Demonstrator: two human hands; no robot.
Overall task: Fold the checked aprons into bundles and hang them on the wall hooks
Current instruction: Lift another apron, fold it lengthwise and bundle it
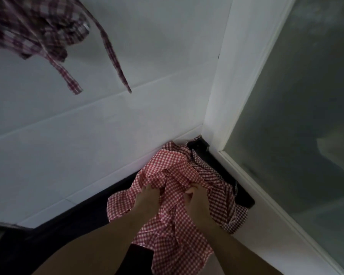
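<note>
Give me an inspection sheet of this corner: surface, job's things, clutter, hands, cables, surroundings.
Surface: dark floor running along the white wall.
Job's things: red checked apron crumpled in the corner, not yet a bundle; darker checked apron bundle up on the wall, ties dangling, hook not visible.
Clutter: a second, darker checked cloth beneath the red one.
Hands: left hand and right hand both grip the red apron.
Cables: nothing seen.
Surroundings: white door frame and frosted glass panel on the right.
</note>
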